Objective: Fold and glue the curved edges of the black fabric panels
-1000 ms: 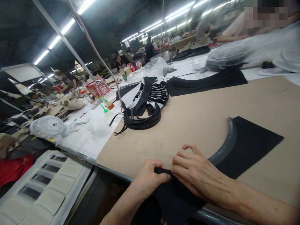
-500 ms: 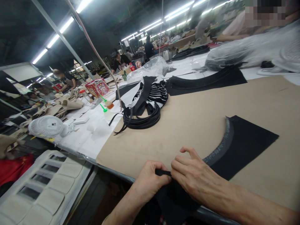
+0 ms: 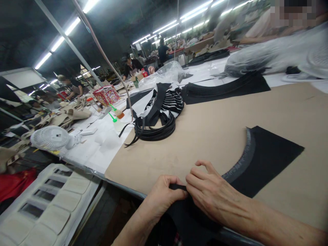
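Note:
A black fabric piece (image 3: 266, 157) with a curved, grey-edged cutout lies on the brown cardboard-covered table (image 3: 212, 130) and hangs over the near edge. My left hand (image 3: 164, 196) pinches the fabric's near end at the table edge, fingers curled on it. My right hand (image 3: 207, 194) sits just to its right, fingertips pressed on the same fabric edge, index finger raised a little.
A coil of black straps (image 3: 153, 131) and a striped cloth (image 3: 173, 100) lie mid-table. Glue bottles with green caps (image 3: 115, 119), a white desk fan (image 3: 50, 138) and a red box (image 3: 107, 95) stand left. Plastic bags (image 3: 271, 54) and other people sit behind.
The fabric has slid slightly toward me and my hands have shifted a little nearer the table edge, still holding it.

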Demonstrator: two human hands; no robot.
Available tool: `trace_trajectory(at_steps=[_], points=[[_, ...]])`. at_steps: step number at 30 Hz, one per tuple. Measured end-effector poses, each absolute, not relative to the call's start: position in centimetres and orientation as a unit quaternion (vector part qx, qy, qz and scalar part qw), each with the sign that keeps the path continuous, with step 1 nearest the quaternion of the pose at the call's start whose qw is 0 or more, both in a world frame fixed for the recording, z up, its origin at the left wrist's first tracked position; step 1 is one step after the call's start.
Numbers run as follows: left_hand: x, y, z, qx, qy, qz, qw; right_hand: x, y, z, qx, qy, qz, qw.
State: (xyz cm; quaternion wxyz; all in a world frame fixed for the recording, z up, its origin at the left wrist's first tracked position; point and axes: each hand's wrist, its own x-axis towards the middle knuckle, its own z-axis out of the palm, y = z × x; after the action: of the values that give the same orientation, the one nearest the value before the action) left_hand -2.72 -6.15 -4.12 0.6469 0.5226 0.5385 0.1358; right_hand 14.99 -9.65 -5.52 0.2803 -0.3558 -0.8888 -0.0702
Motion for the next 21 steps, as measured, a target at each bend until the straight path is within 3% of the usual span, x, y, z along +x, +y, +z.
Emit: trace_trajectory(at_steps=[6,21], points=[[-2.9,-6.1,-4.1,0.527,0.549,0.125,0.637,15.4,-9.6,-5.6,-0.378,-0.879,-0.005,0.292],[-3.3,-5.7,-4.1,0.561,0.558,0.087,0.605,16.6,-9.7,-3.7,-0.409,-0.815,0.306,0.274]])
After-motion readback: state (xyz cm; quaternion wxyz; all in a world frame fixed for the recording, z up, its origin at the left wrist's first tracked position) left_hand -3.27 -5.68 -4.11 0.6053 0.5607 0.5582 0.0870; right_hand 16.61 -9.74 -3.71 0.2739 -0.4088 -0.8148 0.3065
